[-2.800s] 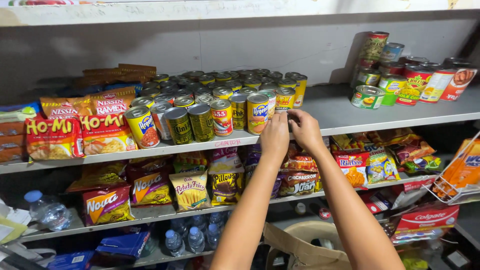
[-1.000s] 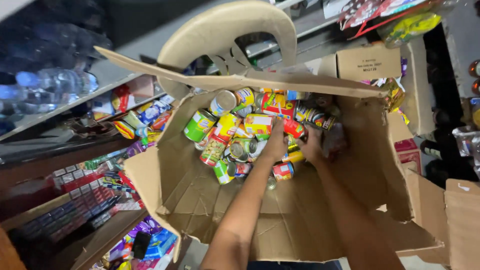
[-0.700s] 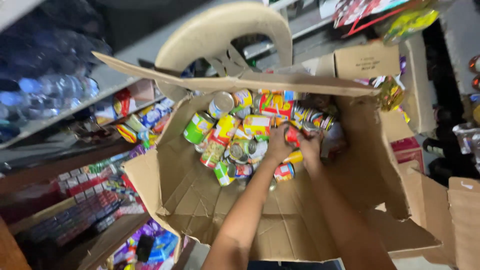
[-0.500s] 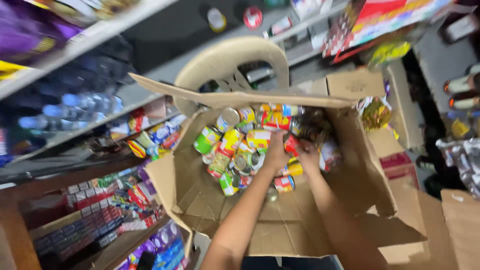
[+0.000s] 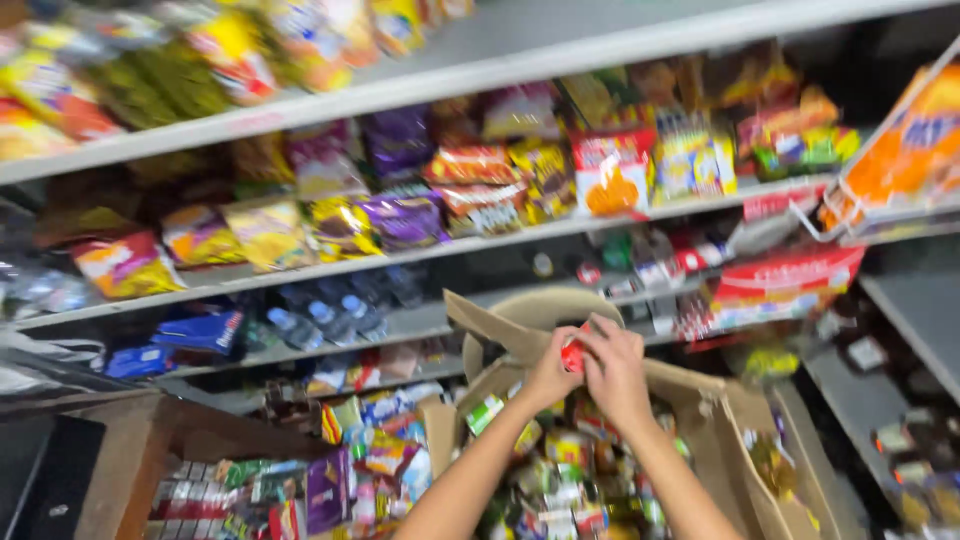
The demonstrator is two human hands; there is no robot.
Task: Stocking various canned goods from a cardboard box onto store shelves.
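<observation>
Both hands meet above the open cardboard box (image 5: 740, 420), clasped around a small red can (image 5: 571, 354). The left hand (image 5: 553, 368) grips it from nine o'clock, the right hand (image 5: 617, 372) wraps it from three o'clock; more cans (image 5: 560, 460) lie below at six o'clock.
</observation>
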